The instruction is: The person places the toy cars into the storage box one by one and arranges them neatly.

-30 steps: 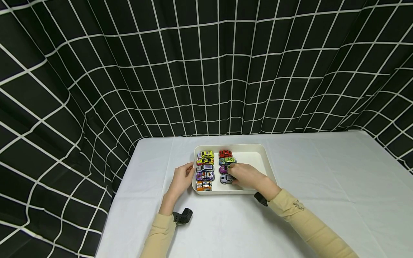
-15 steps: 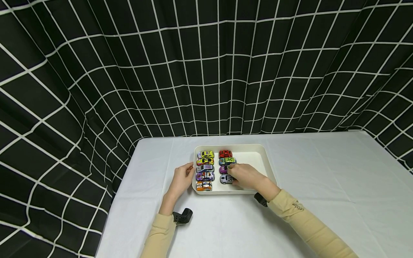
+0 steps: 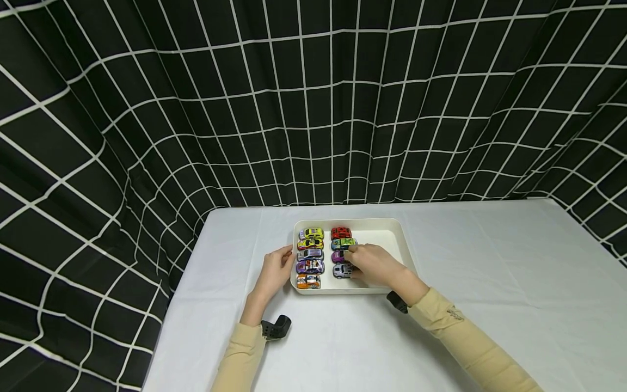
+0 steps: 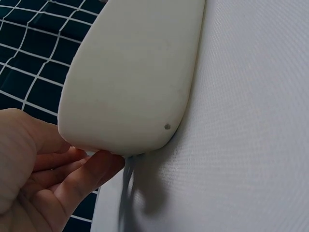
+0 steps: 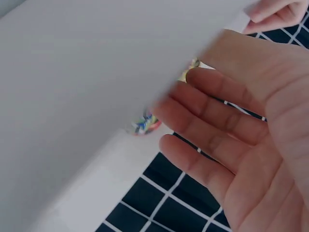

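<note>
A white tray (image 3: 382, 294) holds two columns of toy cars. At its left end my left hand (image 3: 274, 272) grips the edge; in the left wrist view, fingers and thumb meet the end of the tray (image 4: 130, 77). My right hand (image 3: 377, 267) is inside the tray over the second column. Its fingertips touch or nearly touch a purple car (image 3: 337, 257) and a grey car (image 3: 340, 270), partly covering both. In the right wrist view, the right hand's fingers (image 5: 212, 140) are loosely bent and spread, with nothing visible between them; the thumb is partly hidden behind the tray wall.
The left column has several cars, from a yellow one (image 3: 312, 233) down to an orange one (image 3: 308, 281). A red car (image 3: 340, 233) and a green-blue car (image 3: 344, 244) lie above the purple car. A white cloth covers the table (image 3: 490, 261); a black gridded curtain (image 3: 333, 109) hangs behind.
My right fingertips have risen slightly off the purple and grey cars' right ends. The left hand stays at the tray edge, and the cars keep their places.
</note>
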`<state>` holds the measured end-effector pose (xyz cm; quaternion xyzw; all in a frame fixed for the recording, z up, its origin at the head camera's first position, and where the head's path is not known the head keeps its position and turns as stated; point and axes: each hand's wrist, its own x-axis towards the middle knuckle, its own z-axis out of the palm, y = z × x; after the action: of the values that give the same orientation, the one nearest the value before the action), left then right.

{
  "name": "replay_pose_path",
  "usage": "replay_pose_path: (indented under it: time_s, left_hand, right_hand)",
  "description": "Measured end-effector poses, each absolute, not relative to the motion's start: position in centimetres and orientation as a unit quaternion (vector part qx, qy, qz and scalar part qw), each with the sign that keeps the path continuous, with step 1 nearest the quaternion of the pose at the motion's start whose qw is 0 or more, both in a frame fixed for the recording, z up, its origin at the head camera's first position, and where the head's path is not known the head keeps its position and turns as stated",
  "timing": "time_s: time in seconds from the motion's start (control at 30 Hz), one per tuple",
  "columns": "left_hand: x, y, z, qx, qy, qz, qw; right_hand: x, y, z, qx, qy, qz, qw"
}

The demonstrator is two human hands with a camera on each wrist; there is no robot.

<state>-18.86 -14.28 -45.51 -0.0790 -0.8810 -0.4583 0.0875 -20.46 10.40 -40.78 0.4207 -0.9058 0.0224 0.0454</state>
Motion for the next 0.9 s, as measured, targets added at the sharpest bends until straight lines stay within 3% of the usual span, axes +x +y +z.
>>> replay_pose_path:
  time_s: [0.27, 0.5, 0.73, 0.9]
  left_hand:
    - [-18.8, -14.4, -45.4, -0.076, -0.888, -0.445, 0.084]
    - [-19.0, -14.5, -44.9, -0.099, -0.906, -0.395, 0.117]
    - [-18.6, -14.7, -44.0, -0.112, -0.936, -0.288, 0.168]
    - [-18.3, -14.9, -43.5, -0.139, -0.955, -0.196, 0.173]
  right_hand:
    - [-20.1, 12.2, -39.7, 0.418, -0.899, 0.045, 0.126]
    - [-19.9, 15.6, -39.4, 0.360, -0.913, 0.056, 0.182]
    - [-19.4, 18.4, -39.7, 0.308, -0.926, 0.066, 0.210]
    - [-19.3, 19.4, -40.1, 0.284, -0.935, 0.056, 0.204]
